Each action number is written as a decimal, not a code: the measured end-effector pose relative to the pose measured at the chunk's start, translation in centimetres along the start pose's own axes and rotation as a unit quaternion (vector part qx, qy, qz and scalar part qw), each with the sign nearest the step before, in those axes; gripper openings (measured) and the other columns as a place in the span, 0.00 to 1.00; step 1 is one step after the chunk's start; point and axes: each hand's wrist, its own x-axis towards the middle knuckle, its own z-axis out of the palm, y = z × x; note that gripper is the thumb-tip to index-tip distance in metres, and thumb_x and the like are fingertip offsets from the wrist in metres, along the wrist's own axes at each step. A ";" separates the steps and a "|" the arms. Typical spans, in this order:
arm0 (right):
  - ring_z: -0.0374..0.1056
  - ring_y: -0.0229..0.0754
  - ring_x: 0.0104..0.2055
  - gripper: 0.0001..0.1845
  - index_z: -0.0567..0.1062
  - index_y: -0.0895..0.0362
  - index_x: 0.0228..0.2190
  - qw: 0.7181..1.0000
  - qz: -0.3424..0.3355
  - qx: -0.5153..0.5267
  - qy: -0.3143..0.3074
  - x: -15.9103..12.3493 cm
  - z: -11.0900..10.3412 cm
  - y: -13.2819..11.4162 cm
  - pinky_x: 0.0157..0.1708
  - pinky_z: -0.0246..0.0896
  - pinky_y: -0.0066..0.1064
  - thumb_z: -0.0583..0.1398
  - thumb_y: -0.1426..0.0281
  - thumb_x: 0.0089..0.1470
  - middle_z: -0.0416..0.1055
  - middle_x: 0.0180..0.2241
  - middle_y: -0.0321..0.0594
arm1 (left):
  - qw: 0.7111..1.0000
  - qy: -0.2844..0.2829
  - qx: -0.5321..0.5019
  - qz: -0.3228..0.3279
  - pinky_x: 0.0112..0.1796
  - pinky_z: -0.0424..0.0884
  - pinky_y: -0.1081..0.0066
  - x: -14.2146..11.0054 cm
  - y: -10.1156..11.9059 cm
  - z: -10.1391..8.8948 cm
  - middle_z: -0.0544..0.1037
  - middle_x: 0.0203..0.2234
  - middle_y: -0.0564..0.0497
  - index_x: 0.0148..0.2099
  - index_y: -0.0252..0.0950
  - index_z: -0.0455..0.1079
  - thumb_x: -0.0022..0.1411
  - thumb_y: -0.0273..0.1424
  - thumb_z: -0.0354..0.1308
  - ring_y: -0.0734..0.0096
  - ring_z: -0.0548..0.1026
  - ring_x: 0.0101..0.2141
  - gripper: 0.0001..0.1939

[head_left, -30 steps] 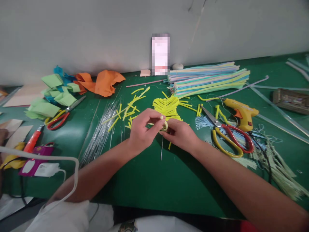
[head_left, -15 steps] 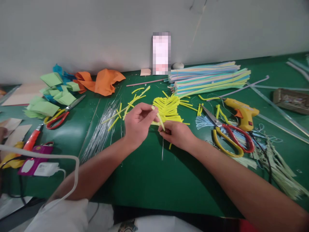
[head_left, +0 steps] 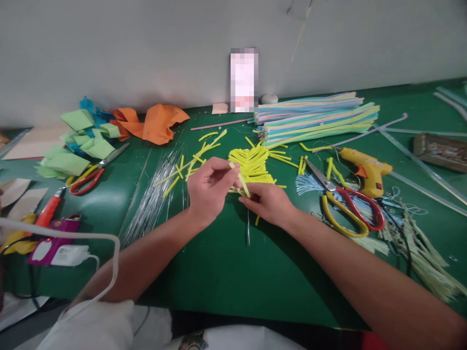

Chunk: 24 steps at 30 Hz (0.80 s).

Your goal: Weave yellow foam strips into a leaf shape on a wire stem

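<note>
Between my hands is a short pale yellow pipe cleaner (head_left: pixel 242 183), held at a slant. The thumb and fingers of my left hand (head_left: pixel 209 187) pinch its upper end. My right hand (head_left: pixel 270 203) is closed on its lower end, with some fingers hidden underneath. A thin clear strand (head_left: pixel 248 231) hangs below the right fingers. Just behind the hands lies a leaf-like piece of yellow pipe cleaners (head_left: pixel 250 160), set in slanting rows. Its near edge is partly covered by the hands. Loose yellow pipe cleaner pieces (head_left: pixel 197 158) lie beyond my left hand.
Right of my hands are scissors (head_left: pixel 337 194), a yellow glue gun (head_left: pixel 368 170) and pale tassels (head_left: pixel 419 248). Bundled pipe cleaners (head_left: pixel 317 121) lie at the back. To the left are clear strands (head_left: pixel 156 194), more scissors (head_left: pixel 89 180), green paper (head_left: pixel 65 160) and a white cable (head_left: pixel 116 262).
Both hands stay close together on the pipe cleaner with only a tiny shift. The leaf-like piece has moved slightly left, and the hanging strand slightly right.
</note>
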 end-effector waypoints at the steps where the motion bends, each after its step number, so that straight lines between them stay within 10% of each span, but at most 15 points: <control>1: 0.56 0.35 0.23 0.05 0.73 0.55 0.29 1.000 0.003 0.008 -0.005 0.0 0.0 0.1 0.25 0.44 0.28 0.59 0.67 0.53 0.64 0.21 0.31 | 1.000 -0.001 -0.005 0.001 0.26 0.75 0.77 0.0 -0.1 0.0 0.77 0.25 0.55 0.35 0.35 0.73 0.61 0.28 0.63 0.78 0.78 0.22 0.02; 24: 0.58 0.35 0.24 0.07 0.67 0.54 0.27 0.994 0.091 0.035 -0.046 0.3 -0.8 -0.9 0.25 0.48 0.29 0.62 0.66 0.50 0.64 0.22 0.30 | 0.994 0.075 -0.052 -0.068 0.26 0.75 0.77 0.3 -2.1 -0.3 0.79 0.29 0.53 0.35 0.35 0.73 0.59 0.34 0.66 0.81 0.76 0.21 0.09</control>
